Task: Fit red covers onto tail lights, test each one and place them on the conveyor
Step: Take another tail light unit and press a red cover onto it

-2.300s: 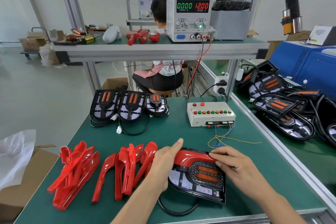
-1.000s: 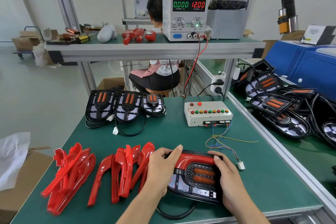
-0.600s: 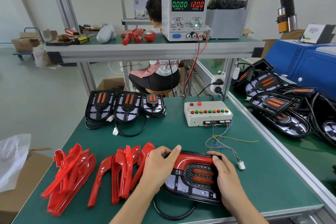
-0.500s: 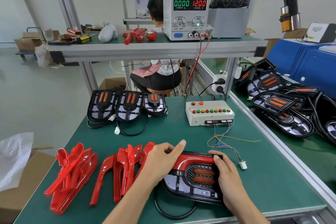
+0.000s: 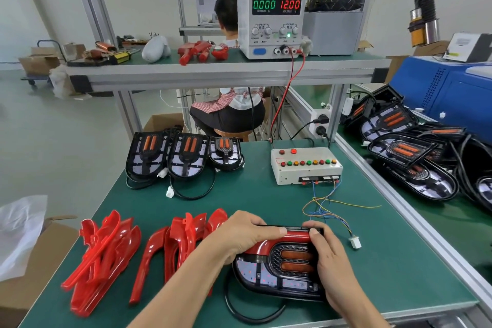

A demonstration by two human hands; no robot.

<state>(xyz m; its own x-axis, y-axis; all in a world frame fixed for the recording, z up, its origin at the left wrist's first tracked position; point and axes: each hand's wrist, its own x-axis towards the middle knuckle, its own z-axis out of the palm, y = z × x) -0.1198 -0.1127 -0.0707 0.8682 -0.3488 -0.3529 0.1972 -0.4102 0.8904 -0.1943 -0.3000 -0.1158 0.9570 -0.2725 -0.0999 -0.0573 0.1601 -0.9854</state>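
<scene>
A black tail light (image 5: 277,271) with two orange bars lies on the green bench near its front edge. A red cover (image 5: 292,237) sits along its top edge. My left hand (image 5: 242,234) grips the light's upper left corner, thumb lying on the red cover. My right hand (image 5: 330,261) grips its right end, thumb on the cover's right tip. Loose red covers (image 5: 106,255) lie piled to the left. Three uncovered tail lights (image 5: 186,157) stand in a row at the bench's back left.
A white test box (image 5: 306,165) with coloured buttons sits at the back right, its thin wires ending in a white connector (image 5: 355,242). A power supply (image 5: 274,21) reads 12.00 on the shelf. The conveyor (image 5: 452,218) at right carries several tail lights. A person sits behind the shelf.
Both hands shifted from pressing the cover with flat fingers to gripping the tail light's two ends. The light slid slightly toward me.
</scene>
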